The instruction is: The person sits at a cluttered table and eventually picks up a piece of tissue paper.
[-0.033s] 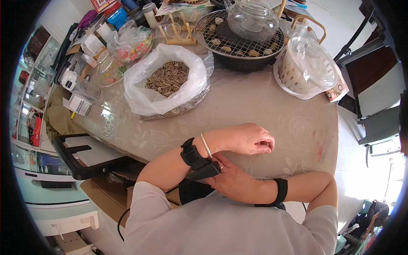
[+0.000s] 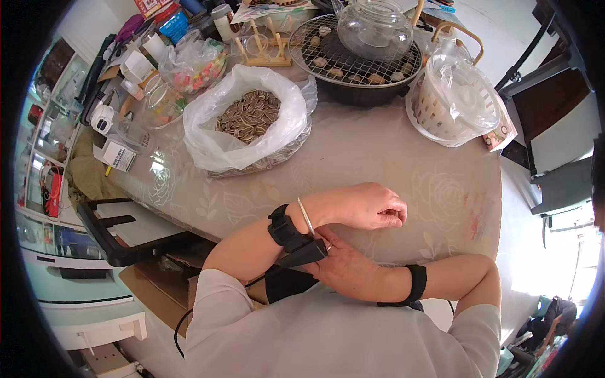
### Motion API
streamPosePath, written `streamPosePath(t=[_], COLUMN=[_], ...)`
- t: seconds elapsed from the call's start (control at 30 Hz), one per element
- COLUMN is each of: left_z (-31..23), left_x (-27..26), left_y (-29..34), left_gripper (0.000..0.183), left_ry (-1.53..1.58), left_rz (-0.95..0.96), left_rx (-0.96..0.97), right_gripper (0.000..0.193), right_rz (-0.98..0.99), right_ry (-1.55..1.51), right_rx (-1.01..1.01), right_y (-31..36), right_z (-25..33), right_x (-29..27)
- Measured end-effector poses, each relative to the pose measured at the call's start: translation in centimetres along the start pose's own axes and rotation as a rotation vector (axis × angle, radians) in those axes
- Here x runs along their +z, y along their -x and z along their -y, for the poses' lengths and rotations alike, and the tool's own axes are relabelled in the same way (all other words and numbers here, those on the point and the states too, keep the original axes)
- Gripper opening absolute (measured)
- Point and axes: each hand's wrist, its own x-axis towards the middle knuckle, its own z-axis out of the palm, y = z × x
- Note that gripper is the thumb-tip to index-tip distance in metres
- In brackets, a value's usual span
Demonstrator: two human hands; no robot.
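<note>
My left hand point(image 2: 373, 206) is held over the near part of the table, its fingers loosely curled and nothing seen in them. A silver bangle point(image 2: 305, 214) and a black strap point(image 2: 285, 228) circle that wrist and forearm. Below the forearm, my right hand point(image 2: 345, 266) grips a black box-like device point(image 2: 304, 254) attached by the strap; some of its fingers are hidden under the left wrist. Another black band point(image 2: 416, 283) is on my right forearm. Beyond my hands stands an open white plastic bag point(image 2: 196, 135) of striped sunflower seeds point(image 2: 249, 117).
A round grill point(image 2: 318, 79) at the back carries a glass teapot point(image 2: 376, 31) and several small lumps. To its right is a white basket point(image 2: 457, 104) lined with clear plastic. Bagged candies point(image 2: 201, 70), a glass jar point(image 2: 162, 104) and a wooden cup rack point(image 2: 265, 57) crowd the far left.
</note>
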Motion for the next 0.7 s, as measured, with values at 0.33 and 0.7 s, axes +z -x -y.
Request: streamPosePath(t=[0.33,0.7], left_z=[-0.19,-0.28], left_x=[-0.03,-0.17], left_y=[-0.02,0.0], left_gripper=[0.022,0.022], left_ry=[-0.017,-0.012], left_rz=[-0.007,0.001], left_rx=[0.008,-0.002], right_gripper=[0.058,0.06], right_rz=[-0.099,-0.108], right_ry=[0.007,-0.021], right_rx=[-0.005,-0.007], right_y=[0.08,0.02], right_z=[-0.11,-0.1], right_x=[0.58,0.66])
